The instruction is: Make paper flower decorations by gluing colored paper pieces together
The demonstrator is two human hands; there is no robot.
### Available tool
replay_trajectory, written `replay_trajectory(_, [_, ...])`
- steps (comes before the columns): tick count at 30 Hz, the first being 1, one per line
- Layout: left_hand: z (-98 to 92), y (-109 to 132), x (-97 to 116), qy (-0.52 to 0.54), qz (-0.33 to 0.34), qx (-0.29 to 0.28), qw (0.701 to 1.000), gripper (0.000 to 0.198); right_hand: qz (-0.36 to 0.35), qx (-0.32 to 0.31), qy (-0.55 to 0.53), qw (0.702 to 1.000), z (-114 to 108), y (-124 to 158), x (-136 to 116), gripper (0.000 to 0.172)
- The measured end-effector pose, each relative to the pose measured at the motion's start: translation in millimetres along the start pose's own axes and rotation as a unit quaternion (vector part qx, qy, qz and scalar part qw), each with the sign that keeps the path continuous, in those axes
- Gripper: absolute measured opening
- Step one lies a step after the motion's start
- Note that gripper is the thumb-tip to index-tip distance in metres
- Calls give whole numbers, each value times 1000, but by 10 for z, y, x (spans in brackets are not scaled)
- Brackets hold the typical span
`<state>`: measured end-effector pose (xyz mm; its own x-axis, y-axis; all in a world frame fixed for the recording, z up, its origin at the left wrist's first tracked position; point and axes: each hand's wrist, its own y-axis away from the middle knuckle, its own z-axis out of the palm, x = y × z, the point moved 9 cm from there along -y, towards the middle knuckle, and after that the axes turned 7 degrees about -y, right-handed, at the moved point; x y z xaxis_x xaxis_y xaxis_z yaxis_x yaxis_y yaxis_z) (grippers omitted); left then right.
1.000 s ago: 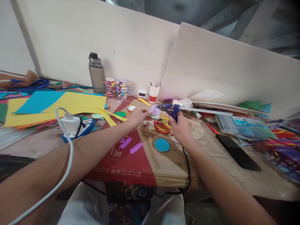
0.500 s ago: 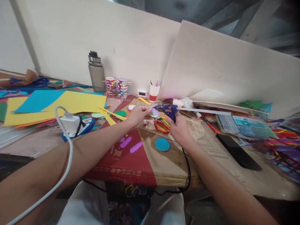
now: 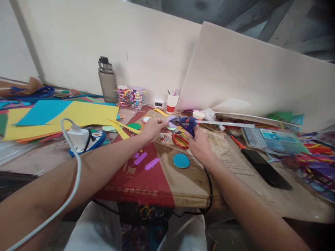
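I am viewing a craft workshop: coloured paper sheets (image 3: 89,113), red-handled scissors (image 3: 181,146) and a blue disc (image 3: 181,160) are lying on the counter (image 3: 277,204), where a glue gun (image 3: 192,122) is being held.

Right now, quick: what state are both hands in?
Left hand: at the edge of the purple disc; whether it is closed on it cannot be told.
Right hand: closed, holding the glue gun.

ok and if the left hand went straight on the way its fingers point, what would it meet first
The left hand would probably meet the purple disc first, and may already touch it; the glue gun looks next, nozzle first, though depth is hard to judge.
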<state>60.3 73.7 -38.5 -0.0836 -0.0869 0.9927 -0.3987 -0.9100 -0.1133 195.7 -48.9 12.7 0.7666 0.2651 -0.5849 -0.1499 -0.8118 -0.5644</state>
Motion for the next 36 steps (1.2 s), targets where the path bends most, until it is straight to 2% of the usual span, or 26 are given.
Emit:
replay_trajectory(4, [-58, -13, 1, 20, 1, 25, 999, 14, 6, -5, 3, 1000, 2, 9, 24, 30])
replay_trajectory(9, [-45, -21, 6, 23, 10, 18, 1000, 13, 32, 22, 11, 999, -87, -11, 85, 31])
replay_trajectory(15, [-78, -21, 23, 24, 11, 35, 999, 12, 28, -3, 8, 1000, -39, -2, 61, 34])
replay_trajectory(18, [-98, -23, 36, 33, 15, 45, 998, 12, 41, 11, 0, 999, -77, 1, 85, 34])
replay_trajectory(24, [-115, -13, 68, 35, 26, 50, 998, 11, 28, 14, 7, 999, -94, 2, 74, 33])
replay_trajectory(29, [-102, 12, 81, 34, 17, 51, 998, 12, 53, 31, 13, 998, -134, -10, 133, 33])
replay_trajectory(36, [-53, 32, 66, 23, 11, 39, 999, 12, 49, 48, 28, 997, -186, -34, 126, 36])
